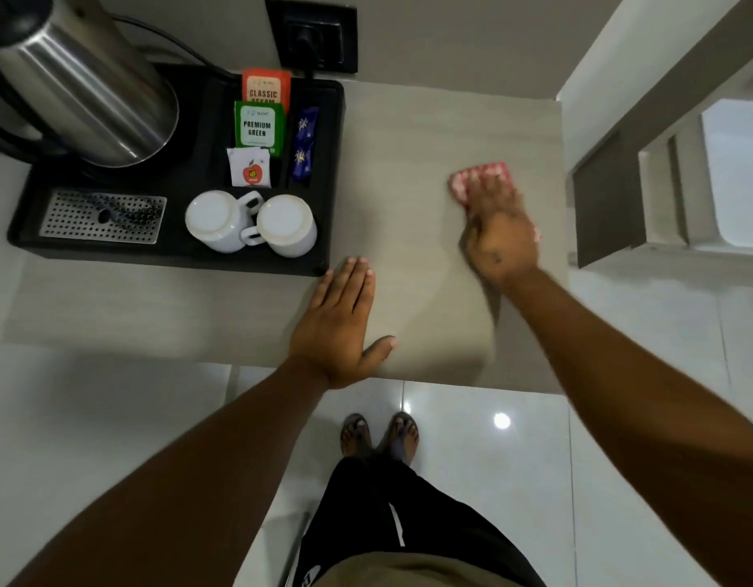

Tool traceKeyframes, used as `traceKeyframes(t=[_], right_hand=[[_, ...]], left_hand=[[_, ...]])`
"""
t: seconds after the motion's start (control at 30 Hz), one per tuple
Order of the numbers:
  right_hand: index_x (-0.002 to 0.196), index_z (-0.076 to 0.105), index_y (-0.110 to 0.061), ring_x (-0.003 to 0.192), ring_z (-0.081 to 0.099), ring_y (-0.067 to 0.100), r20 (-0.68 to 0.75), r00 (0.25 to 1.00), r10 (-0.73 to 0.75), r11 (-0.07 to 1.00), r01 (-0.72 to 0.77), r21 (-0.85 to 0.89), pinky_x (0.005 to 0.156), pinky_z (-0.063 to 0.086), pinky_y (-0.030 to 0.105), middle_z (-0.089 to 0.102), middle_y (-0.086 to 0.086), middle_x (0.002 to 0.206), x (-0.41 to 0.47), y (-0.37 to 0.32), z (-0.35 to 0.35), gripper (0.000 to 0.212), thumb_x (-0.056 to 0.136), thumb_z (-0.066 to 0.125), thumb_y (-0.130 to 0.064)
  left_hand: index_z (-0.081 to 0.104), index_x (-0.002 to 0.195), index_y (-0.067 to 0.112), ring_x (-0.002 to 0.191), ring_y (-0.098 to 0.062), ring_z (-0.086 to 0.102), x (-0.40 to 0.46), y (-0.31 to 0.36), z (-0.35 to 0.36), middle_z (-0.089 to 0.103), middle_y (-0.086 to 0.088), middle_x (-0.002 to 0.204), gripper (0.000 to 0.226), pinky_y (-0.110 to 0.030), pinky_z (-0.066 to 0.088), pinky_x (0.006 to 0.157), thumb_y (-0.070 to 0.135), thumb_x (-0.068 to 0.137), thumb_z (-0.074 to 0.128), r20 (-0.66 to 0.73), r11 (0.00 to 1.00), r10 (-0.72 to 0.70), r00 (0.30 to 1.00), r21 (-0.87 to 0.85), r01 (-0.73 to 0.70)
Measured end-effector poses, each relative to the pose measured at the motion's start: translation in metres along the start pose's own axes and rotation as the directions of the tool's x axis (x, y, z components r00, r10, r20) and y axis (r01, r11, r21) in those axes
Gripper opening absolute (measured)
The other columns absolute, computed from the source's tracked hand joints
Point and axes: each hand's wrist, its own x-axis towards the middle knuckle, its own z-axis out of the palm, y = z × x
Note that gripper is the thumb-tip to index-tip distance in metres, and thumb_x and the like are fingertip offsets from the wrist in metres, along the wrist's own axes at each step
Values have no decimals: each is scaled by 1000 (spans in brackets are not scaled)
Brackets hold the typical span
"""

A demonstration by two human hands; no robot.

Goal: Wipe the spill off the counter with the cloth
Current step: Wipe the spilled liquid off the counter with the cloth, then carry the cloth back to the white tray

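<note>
Cloth (493,168) under my right hand (499,235), fingers flat, near counter (408,133) right edge; left hand (338,328) flat, empty, front edge.

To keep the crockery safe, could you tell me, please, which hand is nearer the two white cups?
Left. The left hand lies flat on the counter just in front of the cups; the right hand presses the cloth farther right.

The left hand (338,319) lies flat, palm down, fingers straight and together, thumb sticking out. The right hand (495,230) reaches farther out, palm down, fingers stretched forward, and looks blurry.
</note>
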Motion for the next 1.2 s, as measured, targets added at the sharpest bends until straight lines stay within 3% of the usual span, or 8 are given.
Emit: traceKeyframes(t=[0.23,0.4,0.47,0.57,0.77,0.93,1.1,1.2], right_hand=[[155,32,-13,154,14,33,55,977,-208,977,209,-27,126,14,47,26,13,163,-148,-53,29,66,93,54,-7],[155,32,-23,154,15,31,-22,969,248,968,-248,-36,125,16,52,26,9,165,-166,10,-4,60,99,50,-17],[156,29,-22,155,13,28,-33,944,328,945,-328,-5,127,11,48,24,7,166,-164,24,-13,54,104,42,-26],[157,28,-24,156,9,28,-2,938,347,938,-347,14,127,8,47,19,4,168,-160,24,-9,52,106,38,-29],[153,38,-19,155,11,28,-32,946,322,944,-319,79,127,10,42,26,7,165,-156,18,-15,58,99,54,-7],[151,43,-19,155,15,23,-69,938,341,922,-318,222,127,11,37,27,4,165,-151,30,-31,49,103,48,-8],[149,44,-13,154,18,26,-222,909,353,930,-315,189,126,14,38,32,10,162,-106,82,-89,73,85,57,17],[151,43,-17,154,16,22,-298,864,406,912,-359,199,122,7,26,30,6,164,-69,140,-127,76,84,52,19]], left_hand=[[17,160,-3,159,-37,9,-1,4,-5,15,-24,170,98,-57,13,128,69,95,34,12,998,23,1000,52,-23],[18,159,-3,160,-36,7,-4,5,-10,15,-24,170,99,-56,10,129,71,95,28,28,998,28,999,58,-30],[17,160,-3,160,-35,6,-3,6,-12,14,-24,170,100,-55,8,129,71,94,26,41,997,32,999,64,-34],[15,160,-4,160,-36,6,-2,7,-8,14,-25,170,101,-55,8,129,72,93,23,52,997,2,999,76,-6],[6,160,-4,160,-39,-1,13,27,-3,5,-26,171,103,-53,2,130,73,94,27,54,998,-42,998,54,40],[6,161,-1,160,-37,-2,65,86,-17,3,-22,172,98,-53,2,129,65,97,41,27,998,68,997,-1,-68],[11,161,-1,160,-36,2,144,160,-38,7,-22,172,96,-53,5,129,65,94,31,-27,979,203,979,-26,-204],[7,162,2,160,-35,0,203,205,-38,4,-20,173,92,-51,5,130,62,100,37,-47,964,261,964,-35,-262]])
